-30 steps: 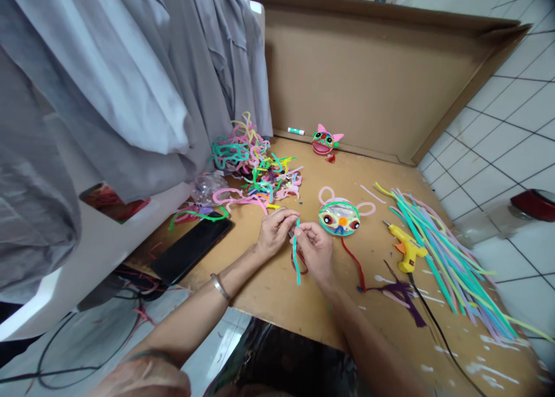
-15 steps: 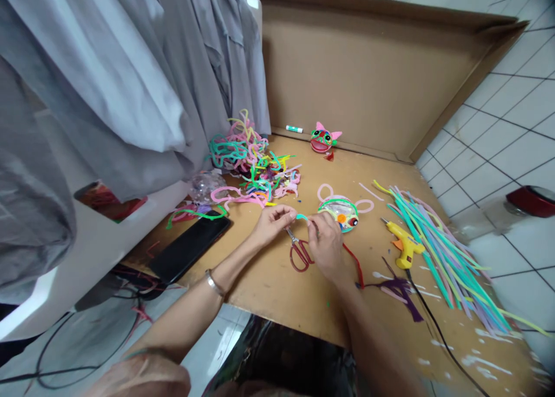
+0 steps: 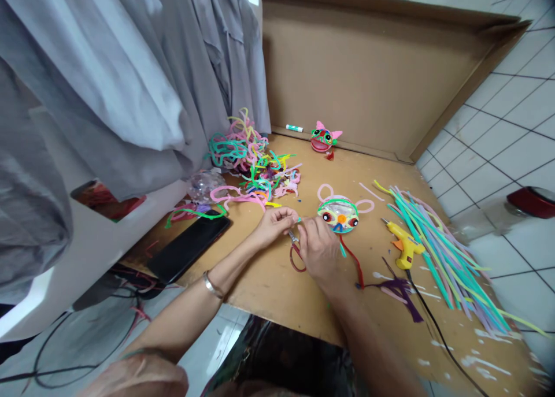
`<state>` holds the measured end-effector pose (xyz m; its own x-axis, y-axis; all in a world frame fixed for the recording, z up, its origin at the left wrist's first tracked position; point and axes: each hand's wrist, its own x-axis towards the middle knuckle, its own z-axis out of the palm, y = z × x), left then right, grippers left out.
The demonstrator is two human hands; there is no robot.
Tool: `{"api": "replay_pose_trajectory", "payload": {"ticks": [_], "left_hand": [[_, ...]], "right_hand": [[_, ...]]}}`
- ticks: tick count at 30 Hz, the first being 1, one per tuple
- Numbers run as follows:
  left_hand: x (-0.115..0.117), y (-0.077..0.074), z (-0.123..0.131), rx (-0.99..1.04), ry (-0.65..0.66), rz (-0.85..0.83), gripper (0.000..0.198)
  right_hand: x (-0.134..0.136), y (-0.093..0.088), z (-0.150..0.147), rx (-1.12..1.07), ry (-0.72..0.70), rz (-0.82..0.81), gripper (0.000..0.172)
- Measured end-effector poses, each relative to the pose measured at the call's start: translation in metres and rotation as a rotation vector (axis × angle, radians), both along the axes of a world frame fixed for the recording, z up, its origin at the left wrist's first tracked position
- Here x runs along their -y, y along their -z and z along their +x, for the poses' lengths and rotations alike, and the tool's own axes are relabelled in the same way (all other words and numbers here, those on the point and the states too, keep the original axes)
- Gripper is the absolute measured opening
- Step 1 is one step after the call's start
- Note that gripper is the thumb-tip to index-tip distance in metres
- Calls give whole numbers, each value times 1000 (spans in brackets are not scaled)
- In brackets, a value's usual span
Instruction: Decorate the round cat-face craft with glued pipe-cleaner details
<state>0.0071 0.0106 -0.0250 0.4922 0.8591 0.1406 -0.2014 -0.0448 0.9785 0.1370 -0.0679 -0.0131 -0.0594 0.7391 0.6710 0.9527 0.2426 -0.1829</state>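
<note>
My left hand (image 3: 275, 223) and my right hand (image 3: 318, 245) meet over the brown cardboard work surface (image 3: 277, 287). Both are closed on a teal pipe cleaner (image 3: 299, 219): one tip shows at my left fingertips, and the other end pokes out beyond my right palm. Red-handled scissors (image 3: 294, 259) lie under and between the hands, partly hidden by the right one. Just beyond my right hand lies a round craft face (image 3: 338, 215) with pink pipe-cleaner ears and a green rim.
A tangle of coloured pipe cleaners (image 3: 251, 160) lies at the back left, and a bundle of straight ones (image 3: 437, 252) at the right. A yellow glue gun (image 3: 403, 245), black phone (image 3: 188, 247), finished pink-eared face (image 3: 323, 140), glue stick (image 3: 295, 128) and grey cloth (image 3: 130, 79) surround the work.
The teal pipe cleaner hung upright between my hands; now it lies low across them. My right hand has come down over the scissors.
</note>
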Motion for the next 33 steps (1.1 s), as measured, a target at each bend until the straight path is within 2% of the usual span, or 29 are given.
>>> {"api": "replay_pose_trajectory", "payload": {"ticks": [5, 11, 14, 18, 22, 27, 33], "left_hand": [[6, 3, 9, 89, -16, -86, 41], [16, 0, 19, 193, -5, -246, 41], [21, -1, 23, 249, 9, -312, 39], [27, -2, 29, 282, -12, -350, 41], [29, 0, 34, 315, -84, -392, 37], [26, 1, 34, 305, -142, -411, 38], [26, -3, 28, 277, -105, -405, 34]], "right_hand": [[-1, 3, 5, 35, 7, 57, 25], [-2, 2, 9, 106, 21, 133, 25], [-2, 2, 8, 92, 26, 121, 27], [-3, 6, 7, 41, 38, 107, 28], [-5, 10, 5, 57, 60, 122, 28], [-5, 9, -4, 56, 49, 159, 22], [-2, 6, -1, 136, 57, 172, 24]]}}
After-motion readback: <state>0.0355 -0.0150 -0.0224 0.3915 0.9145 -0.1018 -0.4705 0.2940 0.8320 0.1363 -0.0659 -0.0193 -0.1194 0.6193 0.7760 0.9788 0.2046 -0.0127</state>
